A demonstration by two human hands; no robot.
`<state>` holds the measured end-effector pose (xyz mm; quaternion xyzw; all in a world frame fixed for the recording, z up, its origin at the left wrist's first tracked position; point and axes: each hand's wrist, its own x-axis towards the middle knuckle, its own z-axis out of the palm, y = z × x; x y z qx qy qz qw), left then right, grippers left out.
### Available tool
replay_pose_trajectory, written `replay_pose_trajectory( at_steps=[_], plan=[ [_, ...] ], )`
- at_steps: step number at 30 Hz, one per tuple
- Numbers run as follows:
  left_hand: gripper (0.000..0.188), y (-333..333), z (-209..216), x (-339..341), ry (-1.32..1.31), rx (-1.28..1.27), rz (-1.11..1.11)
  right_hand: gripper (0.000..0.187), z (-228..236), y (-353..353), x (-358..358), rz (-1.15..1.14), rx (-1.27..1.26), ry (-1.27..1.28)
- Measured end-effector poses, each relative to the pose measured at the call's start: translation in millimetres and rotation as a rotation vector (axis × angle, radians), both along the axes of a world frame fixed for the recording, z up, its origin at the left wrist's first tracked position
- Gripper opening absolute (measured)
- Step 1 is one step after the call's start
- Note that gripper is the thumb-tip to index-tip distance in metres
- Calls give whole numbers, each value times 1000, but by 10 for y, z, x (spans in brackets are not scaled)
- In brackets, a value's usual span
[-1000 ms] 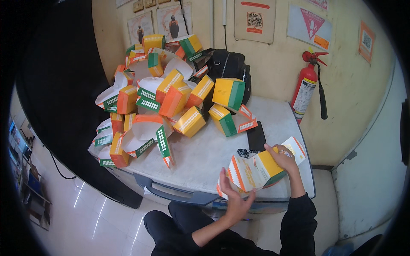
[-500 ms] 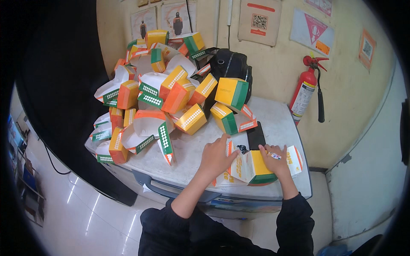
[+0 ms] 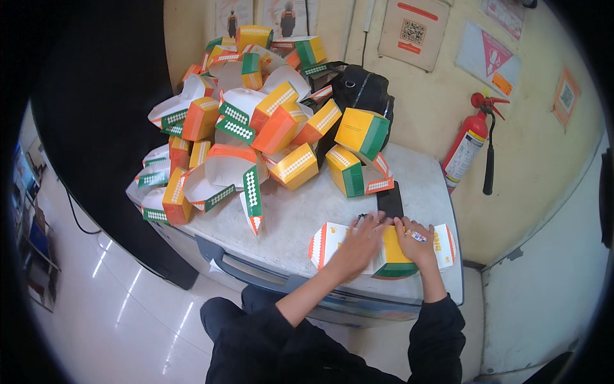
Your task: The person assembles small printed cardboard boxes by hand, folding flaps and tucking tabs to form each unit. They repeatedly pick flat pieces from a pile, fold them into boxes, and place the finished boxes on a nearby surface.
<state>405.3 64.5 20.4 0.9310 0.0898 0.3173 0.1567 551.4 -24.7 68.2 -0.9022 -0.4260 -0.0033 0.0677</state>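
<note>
A flattened paper food carton [image 3: 398,248], yellow and green in the middle with white printed end flaps, lies on the near right of the white top. My left hand [image 3: 359,248] lies over its left part, fingers stretched out toward the far edge, holding nothing. Close beside it, my right hand [image 3: 414,242] grips the right part of the carton, its fingertips bent at the far edge. A colourful wrap or sticker shows on one right finger. Just beyond the hands is a black phone [image 3: 389,200], partly covered by the left fingertips. Whether more flat cartons lie beneath is hidden.
A large pile of folded yellow, orange and green cartons [image 3: 272,125] fills the left and back. A black bag [image 3: 362,89] stands behind it. On the wall hangs a red fire extinguisher [image 3: 466,144]. The white top [image 3: 300,221] ends at a dark handle [image 3: 249,269] in front.
My left hand has moved right and down onto the carton, near my right hand, uncovering its left flap. My right hand stays on the carton. The view has shifted slightly.
</note>
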Motion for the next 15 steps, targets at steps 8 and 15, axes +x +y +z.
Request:
replay_pose_trajectory(
  at_steps=[8,15],
  plan=[
    [54,-98,13,113,-30,-243,-186,50,16,-168,364,2,-33,-226],
    [51,-88,-38,123,-102,-245,-192,32,-140,-267,560,208,27,-716]
  ],
)
